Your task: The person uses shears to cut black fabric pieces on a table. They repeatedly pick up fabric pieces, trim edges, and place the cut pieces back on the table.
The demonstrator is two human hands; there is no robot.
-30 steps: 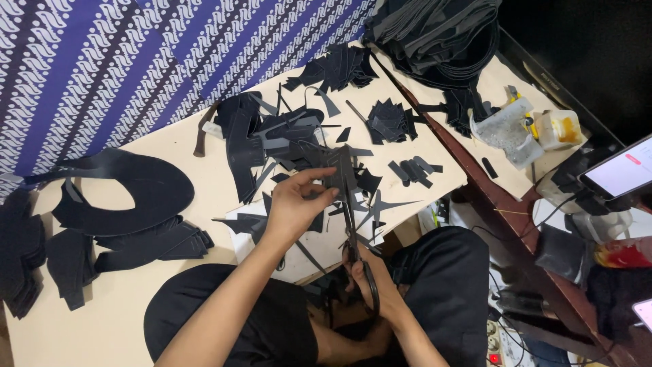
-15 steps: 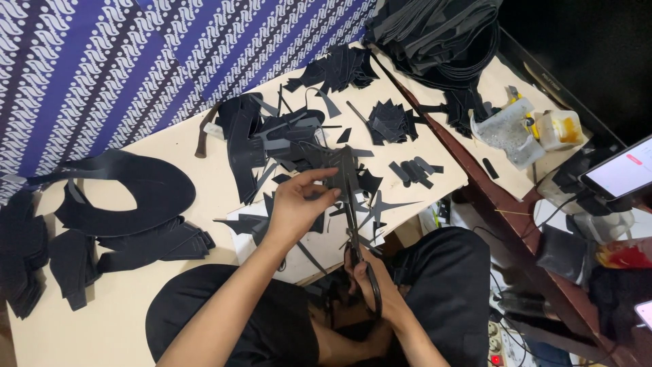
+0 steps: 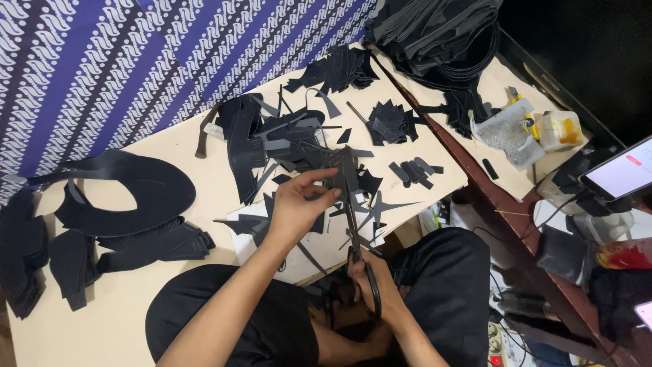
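Observation:
My left hand (image 3: 297,207) pinches a small black cut piece of material (image 3: 337,178) above the near edge of the pale worktable (image 3: 170,146). My right hand (image 3: 370,285) grips the handles of long black scissors (image 3: 353,224), low over my lap. The blades point up and away from me and meet the held piece. Black offcuts and slivers lie on the table right under both hands.
Large black curved cut-outs (image 3: 136,190) lie at the left. Stacks of small black pieces (image 3: 390,122) and a heap of strips (image 3: 272,136) lie behind. A pile of black material (image 3: 435,34), plastic containers (image 3: 530,132) and a lit phone (image 3: 621,173) stand at the right.
The scissors and the held piece have stayed almost in place. My left hand's fingers have shifted slightly on the piece.

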